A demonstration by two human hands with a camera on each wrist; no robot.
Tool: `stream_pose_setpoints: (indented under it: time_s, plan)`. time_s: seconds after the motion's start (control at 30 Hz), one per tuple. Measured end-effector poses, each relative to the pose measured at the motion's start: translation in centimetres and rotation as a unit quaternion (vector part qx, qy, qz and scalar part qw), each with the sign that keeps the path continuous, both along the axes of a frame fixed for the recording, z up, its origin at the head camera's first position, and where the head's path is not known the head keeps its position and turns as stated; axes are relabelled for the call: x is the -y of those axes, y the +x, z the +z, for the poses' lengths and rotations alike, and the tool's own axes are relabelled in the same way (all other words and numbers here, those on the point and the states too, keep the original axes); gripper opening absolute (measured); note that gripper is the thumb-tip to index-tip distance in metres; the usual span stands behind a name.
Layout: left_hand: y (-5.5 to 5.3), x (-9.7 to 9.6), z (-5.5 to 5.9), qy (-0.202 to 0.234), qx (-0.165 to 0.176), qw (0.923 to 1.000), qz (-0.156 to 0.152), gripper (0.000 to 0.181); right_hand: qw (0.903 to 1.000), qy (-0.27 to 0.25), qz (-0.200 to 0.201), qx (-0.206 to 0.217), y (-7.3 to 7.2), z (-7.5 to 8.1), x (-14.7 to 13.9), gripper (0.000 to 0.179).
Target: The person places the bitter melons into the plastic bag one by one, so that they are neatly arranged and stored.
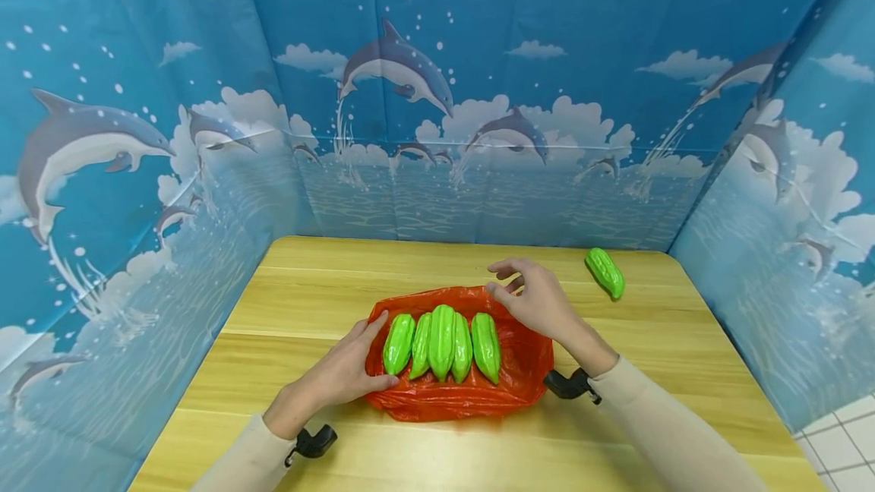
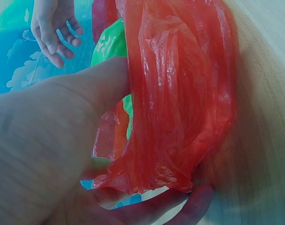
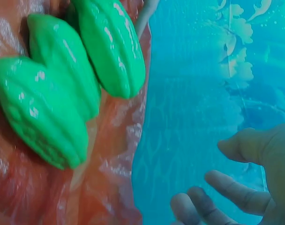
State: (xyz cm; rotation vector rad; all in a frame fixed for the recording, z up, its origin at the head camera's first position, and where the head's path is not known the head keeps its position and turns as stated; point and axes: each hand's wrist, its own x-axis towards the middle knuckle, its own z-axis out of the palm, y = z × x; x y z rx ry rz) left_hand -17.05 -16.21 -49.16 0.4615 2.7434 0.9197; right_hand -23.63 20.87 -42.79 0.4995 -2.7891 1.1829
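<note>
Several glossy green fruits (image 1: 442, 342), long and ridged like star fruit or bitter melons, lie side by side in an open red plastic bag (image 1: 458, 403). My left hand (image 1: 345, 367) holds the bag at its left end. In the left wrist view its thumb (image 2: 107, 79) reaches in over the rim, while the other fingers curl round the outside of the red film. Over the bag's back right rim hovers my right hand (image 1: 536, 298), fingers loosely bent and holding nothing. In the right wrist view it appears apart from the fruits (image 3: 48, 112).
One more green fruit (image 1: 604, 272) lies alone at the back right of the wooden table (image 1: 273, 325). A blue dolphin-print curtain (image 1: 478, 196) rises behind the table and along both sides. White floor tiles (image 1: 844, 439) show at the lower right.
</note>
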Motion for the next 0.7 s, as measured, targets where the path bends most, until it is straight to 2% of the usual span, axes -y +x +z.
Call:
stream_pose_setpoints:
  time_s: [0.37, 0.7]
  plan:
    - [0.0, 0.0, 0.0, -0.005, 0.005, 0.9999, 0.011, 0.119, 0.9993, -0.001, -0.032, -0.02, -1.3, 0.0, -2.7, 0.037]
    - [0.0, 0.1, 0.0, -0.008, 0.009, 0.9998, 0.018, 0.12, 0.999, 0.001, -0.008, -0.044, -2.2, -0.5, -5.2, 0.041]
